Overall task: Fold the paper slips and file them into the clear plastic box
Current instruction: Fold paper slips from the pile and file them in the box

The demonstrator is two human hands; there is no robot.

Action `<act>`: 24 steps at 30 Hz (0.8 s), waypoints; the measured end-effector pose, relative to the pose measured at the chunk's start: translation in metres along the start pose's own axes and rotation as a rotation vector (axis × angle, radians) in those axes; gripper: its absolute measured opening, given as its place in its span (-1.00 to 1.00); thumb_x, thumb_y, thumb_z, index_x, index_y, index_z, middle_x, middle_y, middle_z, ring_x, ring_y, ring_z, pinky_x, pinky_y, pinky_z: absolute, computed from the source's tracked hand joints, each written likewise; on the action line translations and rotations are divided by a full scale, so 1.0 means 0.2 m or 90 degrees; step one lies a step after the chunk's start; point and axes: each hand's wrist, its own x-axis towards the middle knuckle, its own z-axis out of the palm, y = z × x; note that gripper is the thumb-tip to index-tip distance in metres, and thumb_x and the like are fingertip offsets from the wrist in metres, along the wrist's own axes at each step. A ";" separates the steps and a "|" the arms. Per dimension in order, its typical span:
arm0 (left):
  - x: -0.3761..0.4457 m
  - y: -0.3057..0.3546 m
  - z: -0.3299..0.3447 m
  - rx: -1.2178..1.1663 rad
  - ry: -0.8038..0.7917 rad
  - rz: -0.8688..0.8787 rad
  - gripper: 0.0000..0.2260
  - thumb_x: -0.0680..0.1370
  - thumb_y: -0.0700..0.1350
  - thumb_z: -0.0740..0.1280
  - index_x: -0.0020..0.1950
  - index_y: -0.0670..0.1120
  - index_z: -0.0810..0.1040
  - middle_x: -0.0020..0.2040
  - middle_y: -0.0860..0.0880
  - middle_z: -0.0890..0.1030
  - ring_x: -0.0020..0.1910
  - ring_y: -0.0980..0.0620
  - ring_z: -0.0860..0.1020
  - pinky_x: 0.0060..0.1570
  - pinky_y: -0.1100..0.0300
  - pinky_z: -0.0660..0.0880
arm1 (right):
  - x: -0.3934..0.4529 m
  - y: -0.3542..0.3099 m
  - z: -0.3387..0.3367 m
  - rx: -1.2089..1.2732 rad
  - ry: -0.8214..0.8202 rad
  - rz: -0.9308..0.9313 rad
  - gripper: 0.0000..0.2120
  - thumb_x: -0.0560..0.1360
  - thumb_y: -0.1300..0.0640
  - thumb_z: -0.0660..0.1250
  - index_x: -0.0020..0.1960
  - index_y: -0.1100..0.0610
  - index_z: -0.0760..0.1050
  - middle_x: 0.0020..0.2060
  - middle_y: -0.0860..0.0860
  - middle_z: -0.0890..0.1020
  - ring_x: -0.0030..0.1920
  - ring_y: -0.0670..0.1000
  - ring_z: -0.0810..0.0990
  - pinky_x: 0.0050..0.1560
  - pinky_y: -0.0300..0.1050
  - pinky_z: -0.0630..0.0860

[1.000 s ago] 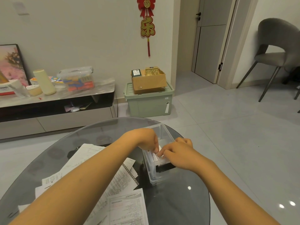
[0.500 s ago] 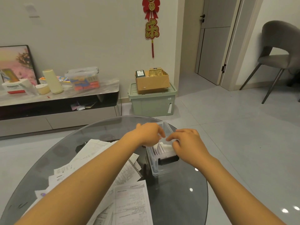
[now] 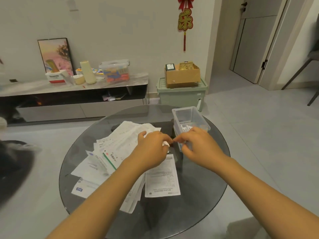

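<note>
round dark glass table [image 3: 198, 195] on a grey tile floor [image 3: 259, 135]. on it: loose pile of printed paper slips [image 3: 110, 152] spread over the left/centre, one sheet [image 3: 162, 180] lying apart just right of the pile, & a clear plastic box [image 3: 188, 118] at the far right edge w/ folded slips inside.

Glossy glass table [image 3: 198, 195] (matt paper slips [image 3: 120, 142])
</note>
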 end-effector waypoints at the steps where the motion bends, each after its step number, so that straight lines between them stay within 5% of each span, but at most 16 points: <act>1: -0.05 -0.01 0.02 -0.003 -0.006 -0.013 -0.76 0.61 -0.08 0.18 0.23 0.11 0.51 0.31 0.11 0.48 0.36 0.10 0.34 0.47 -0.07 -0.10 | -0.02 -0.01 0.02 -0.008 -0.019 -0.005 -0.73 0.52 0.13 0.23 0.15 -0.08 0.56 -0.05 0.02 0.55 0.07 0.02 0.44 0.10 -0.10 0.42; 8: -0.27 -0.15 0.18 -0.063 -0.049 -0.045 -0.76 0.58 0.00 0.22 0.24 0.16 0.47 0.35 0.15 0.41 0.38 0.05 0.30 0.45 0.00 0.08 | -0.10 -0.03 0.12 -0.057 -0.155 -0.058 -0.70 0.52 0.02 0.24 0.24 -0.12 0.49 0.01 -0.11 0.56 0.06 -0.11 0.44 0.05 -0.17 0.46; 16: -0.33 -0.23 0.27 0.079 -0.168 0.099 -0.51 0.52 0.18 0.24 0.43 0.13 0.29 0.42 0.10 0.29 0.36 0.06 0.24 0.35 0.09 0.17 | -0.11 -0.04 0.19 -0.082 -0.285 -0.119 -0.64 0.45 -0.07 0.34 0.24 -0.13 0.48 0.15 -0.14 0.55 0.15 -0.11 0.45 0.08 -0.16 0.45; 24: -0.32 -0.27 0.32 0.089 -0.127 0.139 -0.60 0.59 0.07 0.18 0.43 0.13 0.28 0.37 0.09 0.32 0.30 0.07 0.27 0.29 0.12 0.27 | -0.13 -0.03 0.23 -0.135 -0.319 -0.138 -0.50 0.37 -0.19 0.40 0.25 -0.07 0.41 0.17 -0.12 0.48 0.18 -0.05 0.39 0.12 -0.08 0.45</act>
